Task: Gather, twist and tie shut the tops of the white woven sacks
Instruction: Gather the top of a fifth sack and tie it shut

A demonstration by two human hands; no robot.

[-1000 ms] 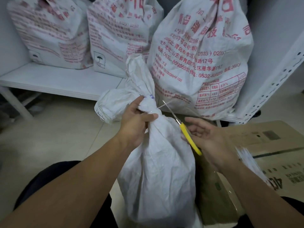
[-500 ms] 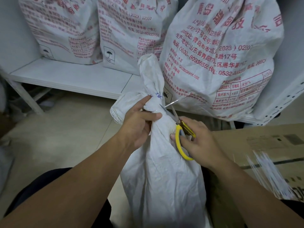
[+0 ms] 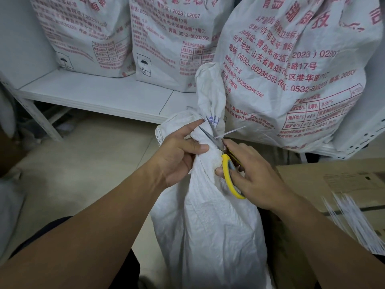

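While left grip (image 3: 179,156) clamps twisted sack (image 3: 208,226) neck, right grip (image 3: 257,174) holds yellow scissors (image 3: 228,179).

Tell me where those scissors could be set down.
The shelf has a bare strip in front of the two printed sacks. The floor is free between shelf and left hand. The cardboard box is bare near the right hand; ties lie further right. The neck of the sack is crowded with both hands and the scissors.
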